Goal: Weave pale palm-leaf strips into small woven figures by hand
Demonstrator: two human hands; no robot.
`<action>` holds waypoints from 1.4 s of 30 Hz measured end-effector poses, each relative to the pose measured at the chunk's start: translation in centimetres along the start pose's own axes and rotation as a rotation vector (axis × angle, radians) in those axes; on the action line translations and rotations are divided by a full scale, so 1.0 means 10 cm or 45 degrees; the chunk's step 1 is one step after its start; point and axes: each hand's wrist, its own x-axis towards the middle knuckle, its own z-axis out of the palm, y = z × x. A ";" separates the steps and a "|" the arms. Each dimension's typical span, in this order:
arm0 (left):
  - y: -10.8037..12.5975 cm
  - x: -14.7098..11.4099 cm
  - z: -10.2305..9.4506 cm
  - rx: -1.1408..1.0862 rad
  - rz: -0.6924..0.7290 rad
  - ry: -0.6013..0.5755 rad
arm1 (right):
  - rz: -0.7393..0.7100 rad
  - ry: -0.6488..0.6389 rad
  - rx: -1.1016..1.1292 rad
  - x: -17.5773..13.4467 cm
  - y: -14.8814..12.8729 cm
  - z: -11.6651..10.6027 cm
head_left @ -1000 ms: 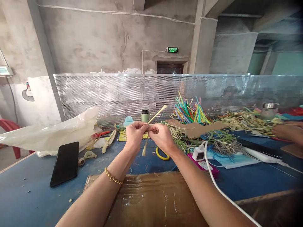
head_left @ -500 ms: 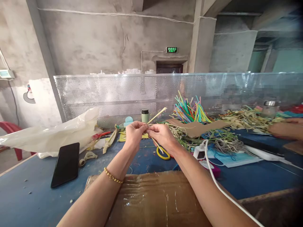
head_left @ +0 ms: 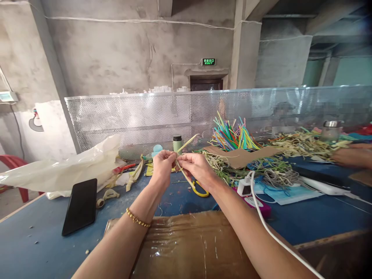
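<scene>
Over the blue desk (head_left: 46, 221), the left hand (head_left: 161, 166) and right hand (head_left: 196, 167) pinch a pale strip (head_left: 185, 175) near a yellow loop (head_left: 201, 194).

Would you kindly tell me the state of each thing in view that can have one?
Left hand: pinching the pale strip
Right hand: pinching the pale strip
Pale strip: bent, ends sticking out
Phone: lying flat, screen dark
Exit sign: lit
Green bottle: capped
Clear jar: lid on
Charger: white cable connected
Plastic bag: crumpled
Face mask: partly covered
Door: partly hidden, open or shut unclear
</scene>
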 end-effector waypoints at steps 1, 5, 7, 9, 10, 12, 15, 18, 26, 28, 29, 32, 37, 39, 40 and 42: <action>0.00 0.00 0.00 -0.015 -0.010 0.004 | -0.011 0.004 -0.008 0.00 0.01 -0.01; -0.01 0.01 -0.02 -0.070 -0.048 0.024 | -0.144 -0.005 -0.057 0.03 0.06 -0.03; -0.01 0.02 -0.02 -0.100 -0.081 0.003 | -0.255 -0.067 -0.104 0.03 0.08 -0.03; -0.01 0.01 -0.02 -0.116 -0.098 -0.014 | -0.405 -0.072 -0.219 0.03 0.08 -0.04; -0.01 0.01 -0.02 -0.119 -0.101 -0.022 | -0.499 -0.040 -0.312 0.03 0.07 -0.04; -0.01 0.01 -0.02 -0.118 -0.101 -0.038 | -0.702 0.052 -0.540 0.02 0.05 -0.04; -0.02 0.02 -0.03 -0.116 -0.110 -0.059 | -0.914 0.107 -0.826 0.01 0.04 -0.06; -0.03 0.04 -0.05 -0.107 -0.124 -0.074 | -0.979 0.072 -0.936 0.03 0.06 -0.10; -0.03 0.07 -0.08 -0.108 -0.218 -0.135 | -0.977 -0.011 -0.984 0.07 0.10 -0.14; -0.04 0.07 -0.09 -0.116 -0.242 -0.160 | -0.968 -0.006 -0.999 0.05 0.08 -0.13; -0.04 0.07 -0.09 -0.119 -0.255 -0.166 | -0.964 0.000 -1.010 0.04 0.07 -0.12; -0.07 0.06 -0.08 -0.127 -0.267 -0.164 | -0.939 0.055 -1.054 0.02 0.05 -0.10; -0.10 0.03 -0.02 -0.085 -0.195 -0.111 | -0.775 0.136 -0.898 0.04 0.06 -0.08; -0.10 0.03 -0.02 -0.074 -0.182 -0.100 | -0.666 0.124 -0.726 0.04 0.06 -0.07; -0.09 0.04 -0.03 -0.073 -0.184 -0.096 | -0.616 0.105 -0.632 0.03 0.06 -0.07; -0.08 0.06 -0.06 -0.080 -0.200 -0.090 | -0.533 0.046 -0.452 0.02 0.05 -0.05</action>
